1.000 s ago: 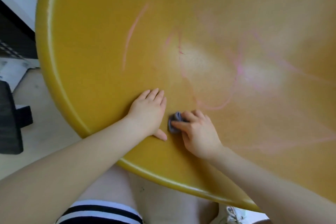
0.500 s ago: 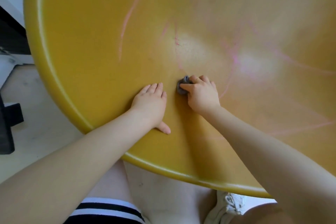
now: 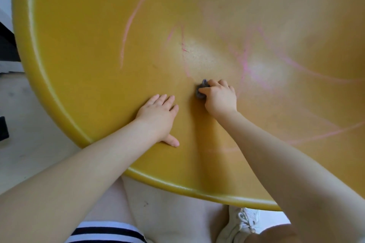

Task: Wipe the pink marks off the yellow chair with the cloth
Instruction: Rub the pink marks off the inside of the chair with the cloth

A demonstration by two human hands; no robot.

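Pressing a small grey cloth (image 3: 201,91) against the yellow chair (image 3: 98,49), your right hand (image 3: 220,97) has its fingers and thumb curled round the wad, so that grip is clamped on the cloth. Only a small part of the cloth shows, at the left edge of your knuckles; the rest is hidden under the hand. It sits near the middle of the seat's bowl, right at the lower end of a thin pink mark (image 3: 185,65) that runs up and away from you.

Your left hand (image 3: 158,114) lies flat on the seat just beside the right one, fingers straight and close together, thumb stretched out toward the near rim; that grip is apart and holds nothing.

More pink marks remain on the seat: a long pale stroke (image 3: 131,25) up to the left, a brighter smeared patch (image 3: 245,61) just beyond and to the right of your right hand, and a faint line (image 3: 325,134) sweeping across the right side.

Below the chair's near rim you can see a black-and-white striped hem (image 3: 104,232), a white sneaker (image 3: 237,225) and pale floor (image 3: 25,124).
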